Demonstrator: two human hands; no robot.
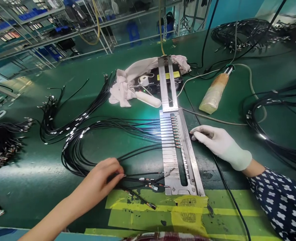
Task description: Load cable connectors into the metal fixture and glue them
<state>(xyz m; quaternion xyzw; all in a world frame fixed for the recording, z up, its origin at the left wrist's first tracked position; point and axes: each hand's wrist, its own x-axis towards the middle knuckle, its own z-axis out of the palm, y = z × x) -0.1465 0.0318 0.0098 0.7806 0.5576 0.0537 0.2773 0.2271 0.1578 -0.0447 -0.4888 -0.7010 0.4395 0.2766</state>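
Observation:
My bare left hand (106, 175) is closed on several thin black cables (135, 179) at the lower left of the metal fixture (171, 167). Connector ends of these cables (154, 187) point right, some over the fixture's near edge. In the fixture's upper slots lies a row of black cables (148, 129), their small tips (175, 130) lined up along its rail. On the other side, my right hand (215, 144) wears a white glove. Its thumb and fingers pinch together beside the rail, around a small dark greyish thing I cannot make out.
Behind the fixture stands a black control box (158, 87) draped with a pale cloth (124, 87). A white-handled tool (148, 99) lies before it. A wrapped bottle-shaped object (214, 93) lies right. Cable bundles (72, 134) spread left; yellow tape (137, 217) covers the near table.

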